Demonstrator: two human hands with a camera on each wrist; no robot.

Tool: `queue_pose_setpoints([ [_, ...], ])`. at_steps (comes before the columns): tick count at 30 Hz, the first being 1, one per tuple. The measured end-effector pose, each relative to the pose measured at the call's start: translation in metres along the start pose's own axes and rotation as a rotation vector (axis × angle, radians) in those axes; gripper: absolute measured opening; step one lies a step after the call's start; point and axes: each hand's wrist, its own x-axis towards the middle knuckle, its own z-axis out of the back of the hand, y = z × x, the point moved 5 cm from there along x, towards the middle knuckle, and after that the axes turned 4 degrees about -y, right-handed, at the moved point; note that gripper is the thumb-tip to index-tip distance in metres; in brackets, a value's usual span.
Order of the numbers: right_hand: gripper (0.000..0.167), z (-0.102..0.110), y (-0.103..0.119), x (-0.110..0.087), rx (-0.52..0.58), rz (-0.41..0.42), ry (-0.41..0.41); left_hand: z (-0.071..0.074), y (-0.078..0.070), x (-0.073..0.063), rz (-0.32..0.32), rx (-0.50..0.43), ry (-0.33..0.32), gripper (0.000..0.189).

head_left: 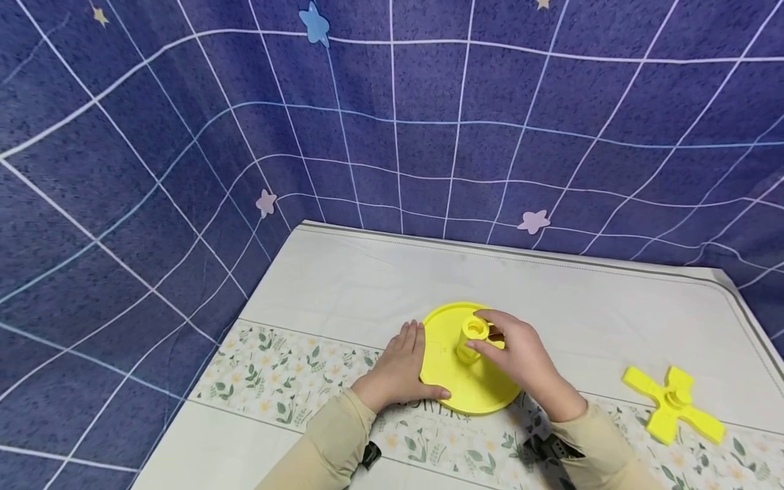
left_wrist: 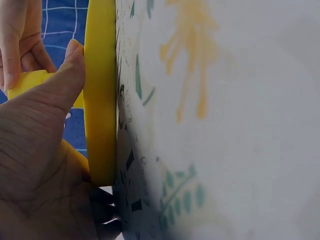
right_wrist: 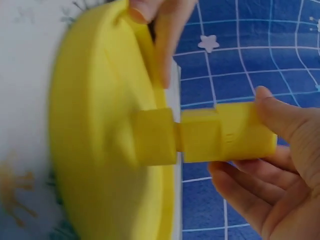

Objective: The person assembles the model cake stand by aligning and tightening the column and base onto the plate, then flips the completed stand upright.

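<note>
A round yellow tray-like base (head_left: 437, 378) with a raised rim lies on the table cover. My left hand (head_left: 401, 364) holds it at the left, fingers stretched along the rim and thumb on the near edge. From the base's middle rises a yellow post (right_wrist: 200, 132), hollow at its top in the head view. Thumb and fingers of my right hand (head_left: 520, 350) pinch the upper part of that post. A narrow neck shows between its lower block and upper section in the right wrist view. The left thumb (left_wrist: 70, 75) overlaps the rim in the left wrist view.
To the right lies a yellow cross-shaped piece (head_left: 658, 422) with a round knob at its centre. The white table cover (head_left: 380, 265) has a floral band. A blue curtain (head_left: 429, 150) with a grid and stars hangs behind and at the left.
</note>
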Motion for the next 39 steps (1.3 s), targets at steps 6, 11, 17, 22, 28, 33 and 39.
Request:
queue_pose_setpoints([
  [6, 0.052, -0.006, -0.004, -0.004, -0.01, -0.044, -0.052, -0.001, 0.002, -0.001, 0.009, 0.011, 0.006, 0.125],
  [11, 0.062, 0.0, -0.006, -0.002, 0.078, -0.026, -0.032, 0.0, 0.002, 0.001, -0.002, 0.014, -0.004, 0.126],
  [17, 0.055, -0.002, -0.009, 0.004, 0.365, 0.064, 0.162, 0.001, 0.002, 0.001, 0.006, -0.003, 0.002, 0.125],
  [22, 0.048, -0.006, -0.016, 0.003, 0.435, 0.03, 0.23, 0.0, 0.0, 0.001, -0.001, -0.01, -0.006, 0.125],
  [28, 0.046, -0.008, -0.019, 0.0, 0.412, -0.057, 0.138, 0.0, 0.0, 0.0, -0.002, -0.011, -0.01, 0.124],
  [33, 0.044, -0.008, -0.017, -0.003, 0.361, -0.082, 0.047, 0.001, -0.001, 0.0, -0.001, -0.021, -0.014, 0.124],
  [39, 0.043, -0.009, -0.012, -0.007, 0.259, -0.063, -0.056, 0.0, -0.001, 0.0, -0.005, -0.023, -0.018, 0.125],
])
